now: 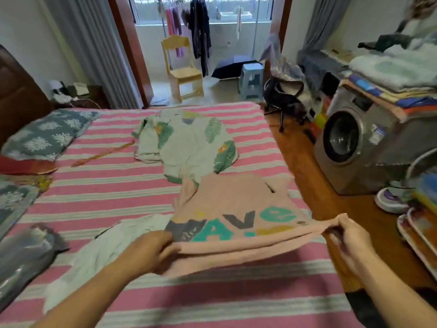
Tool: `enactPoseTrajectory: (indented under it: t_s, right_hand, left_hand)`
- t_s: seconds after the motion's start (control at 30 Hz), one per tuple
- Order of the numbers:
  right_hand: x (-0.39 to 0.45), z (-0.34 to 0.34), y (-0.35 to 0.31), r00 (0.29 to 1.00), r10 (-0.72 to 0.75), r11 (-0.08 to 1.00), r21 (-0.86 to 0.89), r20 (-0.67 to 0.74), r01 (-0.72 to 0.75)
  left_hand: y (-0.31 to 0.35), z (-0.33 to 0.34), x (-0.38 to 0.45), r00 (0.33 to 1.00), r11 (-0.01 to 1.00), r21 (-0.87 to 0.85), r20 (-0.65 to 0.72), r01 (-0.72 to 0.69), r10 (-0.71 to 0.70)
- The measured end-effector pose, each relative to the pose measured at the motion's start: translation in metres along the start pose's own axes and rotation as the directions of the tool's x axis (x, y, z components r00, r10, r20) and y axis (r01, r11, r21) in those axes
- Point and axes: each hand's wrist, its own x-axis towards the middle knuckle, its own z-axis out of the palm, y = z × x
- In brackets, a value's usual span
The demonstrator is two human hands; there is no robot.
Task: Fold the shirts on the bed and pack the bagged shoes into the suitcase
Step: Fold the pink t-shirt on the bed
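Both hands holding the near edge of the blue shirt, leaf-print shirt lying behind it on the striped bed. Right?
Not quite: the shirt is pink, not blue, as the head view shows. The left hand and right hand do hold its near edge, and the leaf-print shirt lies behind it on the striped bed.

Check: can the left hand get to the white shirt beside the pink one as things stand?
Probably yes, once freed. The white shirt lies uncovered on the bed right beside the left hand, but that hand is gripping the pink shirt.

Partly hidden, cut off, blurred
Pink shirt (236,200) print folded under, only "AVE" legible; shoes (392,200) at rt edge cropped & blurred; left fingertips tucked under fabric.
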Motion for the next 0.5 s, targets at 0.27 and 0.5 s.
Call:
enactPoseTrajectory:
  t_s: [0.27,0.5]
  right_hand:
    - [-0.01,0.032,0.031,0.867,0.0,0.776,-0.546,0.498,0.314]
    - [-0.049,0.103,-0.013,0.673,-0.205,0.769,-0.309,0.71,0.559]
  left_hand:
    - [0.067,0.054,0.015,0.923,0.96,-0.171,0.355,0.223,-0.151]
    - [0.211,-0.027,0.073,0.988,0.683,-0.724,-0.154,-0.099,-0.021]
